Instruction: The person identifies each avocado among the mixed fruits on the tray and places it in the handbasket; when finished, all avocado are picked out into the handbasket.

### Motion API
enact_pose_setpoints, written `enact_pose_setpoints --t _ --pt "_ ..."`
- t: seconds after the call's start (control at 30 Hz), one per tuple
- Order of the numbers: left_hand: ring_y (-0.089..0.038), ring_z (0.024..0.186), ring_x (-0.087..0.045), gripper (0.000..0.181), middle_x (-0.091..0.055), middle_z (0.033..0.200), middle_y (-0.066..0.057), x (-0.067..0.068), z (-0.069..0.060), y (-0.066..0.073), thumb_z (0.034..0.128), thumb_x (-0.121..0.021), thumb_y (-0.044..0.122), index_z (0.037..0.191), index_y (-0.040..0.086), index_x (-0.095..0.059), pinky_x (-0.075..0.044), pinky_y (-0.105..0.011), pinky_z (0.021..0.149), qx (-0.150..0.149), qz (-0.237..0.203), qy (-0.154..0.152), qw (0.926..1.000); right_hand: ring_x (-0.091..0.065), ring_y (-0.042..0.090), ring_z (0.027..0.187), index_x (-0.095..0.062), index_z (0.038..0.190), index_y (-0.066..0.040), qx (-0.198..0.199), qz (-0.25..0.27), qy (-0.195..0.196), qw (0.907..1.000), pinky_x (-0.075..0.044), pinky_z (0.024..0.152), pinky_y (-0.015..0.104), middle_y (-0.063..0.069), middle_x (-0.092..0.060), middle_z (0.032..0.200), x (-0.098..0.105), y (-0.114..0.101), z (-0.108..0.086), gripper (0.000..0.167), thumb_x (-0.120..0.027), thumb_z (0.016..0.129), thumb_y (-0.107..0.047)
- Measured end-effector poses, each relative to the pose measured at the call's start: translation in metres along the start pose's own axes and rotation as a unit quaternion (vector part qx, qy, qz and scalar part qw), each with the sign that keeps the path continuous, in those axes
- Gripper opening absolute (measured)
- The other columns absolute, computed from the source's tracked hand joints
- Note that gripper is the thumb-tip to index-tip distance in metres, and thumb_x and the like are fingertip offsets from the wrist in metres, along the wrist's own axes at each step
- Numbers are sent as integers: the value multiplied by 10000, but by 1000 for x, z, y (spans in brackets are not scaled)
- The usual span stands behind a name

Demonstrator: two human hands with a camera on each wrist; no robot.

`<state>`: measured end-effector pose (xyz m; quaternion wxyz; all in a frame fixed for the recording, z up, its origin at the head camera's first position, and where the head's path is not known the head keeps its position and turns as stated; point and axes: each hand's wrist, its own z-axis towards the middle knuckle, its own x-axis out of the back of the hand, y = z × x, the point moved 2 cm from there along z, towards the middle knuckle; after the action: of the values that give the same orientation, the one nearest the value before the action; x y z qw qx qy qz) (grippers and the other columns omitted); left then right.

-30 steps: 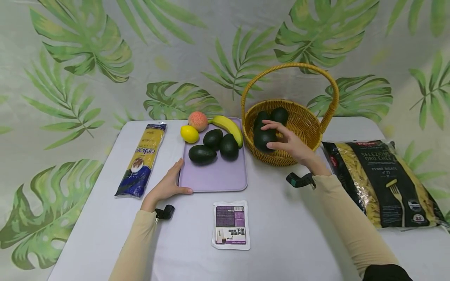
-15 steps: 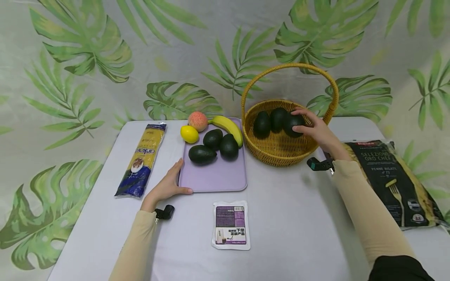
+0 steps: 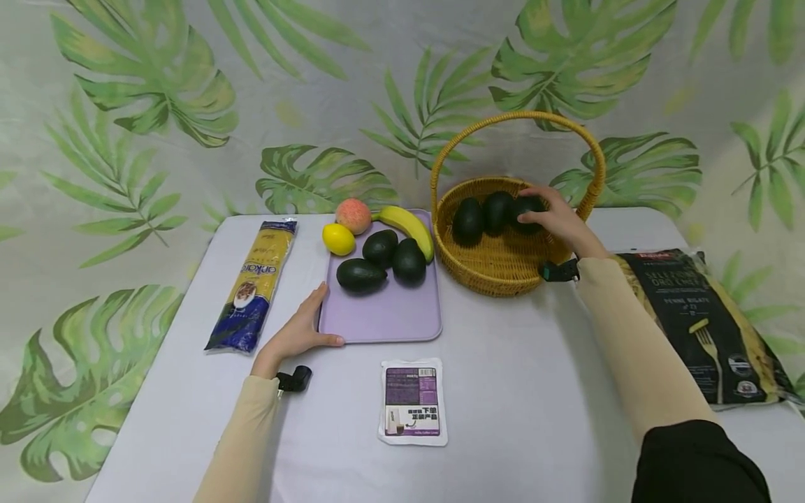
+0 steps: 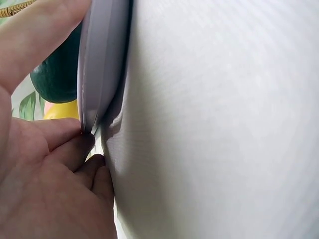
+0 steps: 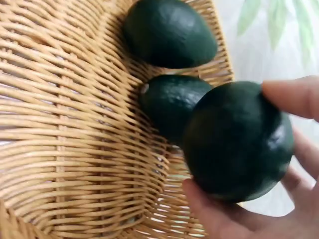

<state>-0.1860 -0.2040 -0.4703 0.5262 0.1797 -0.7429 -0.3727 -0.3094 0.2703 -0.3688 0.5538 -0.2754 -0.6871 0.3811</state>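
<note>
My right hand [image 3: 560,220] grips a dark green avocado [image 5: 238,142] inside the wicker basket [image 3: 503,269], thumb on one side and fingers on the other. Beside it in the basket lie two more avocados, a middle one [image 5: 172,102] and a left one [image 3: 468,222]. At the near left corner of the lilac tray [image 3: 383,318], my left hand [image 3: 300,328] holds the rim, thumb along the front edge and fingers at the left edge. On the tray sit three avocados [image 3: 409,263] and a banana [image 3: 409,229]. A lemon [image 3: 338,239] and a peach [image 3: 353,216] are at its back left.
A yellow and blue pasta packet [image 3: 254,286] lies left of the tray. In front of it is a white and purple pouch [image 3: 412,403]. A large black penne bag [image 3: 698,321] lies at the right. The basket's tall handle [image 3: 518,117] arches above its opening.
My right hand has carried its avocado from the basket's left side to the right side, then slightly back and lower beside the middle avocado. The left hand has stayed at the tray.
</note>
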Motion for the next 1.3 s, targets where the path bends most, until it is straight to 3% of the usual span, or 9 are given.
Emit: enact_pose_setpoints --t 0.47,0.67,0.9,1.13,1.3 --pt "-372 1432 -19 1170 -7 1574 -212 0 1 2 734 -835 319 1516 -24 -35 -62 -516 1144 -107 -52 28 9999 11 413 1418 -290 1459 45 -461 -170 -508 9975 -181 1075 629 214 19 1574 5 12 20 585 -543 946 -75" --pt "-362 1435 -15 1167 -4 1578 -201 1 1 2 739 -831 322 1519 -14 -31 -61 -512 1145 -49 -22 27 10000 -102 471 1384 -332 1427 69 -596 -488 -539 9956 -225 1062 618 277 -54 1548 1 10 21 540 -533 941 -56" --pt "-358 1436 -9 1170 3 1579 -194 1 2 0 740 -831 321 1522 -3 -22 -58 -507 1147 6 8 38 10000 -229 505 1316 -335 1410 85 -647 -1006 -895 9888 -266 1037 619 337 -202 1474 -1 7 20 528 -521 937 -60" --pt "-358 1436 -13 1171 0 1580 -193 0 2 1 735 -834 320 1521 -7 -30 -60 -510 1146 8 -20 56 10000 -200 490 1341 -340 1416 63 -341 -931 -765 9921 -247 1039 628 309 -193 1495 1 -5 9 514 -515 970 -122" --pt "-364 1434 -14 1168 -3 1578 -201 0 1 0 737 -833 320 1518 -15 -32 -60 -513 1145 -29 -22 60 10000 -194 457 1361 -344 1422 53 29 -444 -566 9974 -250 1047 611 265 -226 1498 -2 -19 -7 508 -517 985 -142"
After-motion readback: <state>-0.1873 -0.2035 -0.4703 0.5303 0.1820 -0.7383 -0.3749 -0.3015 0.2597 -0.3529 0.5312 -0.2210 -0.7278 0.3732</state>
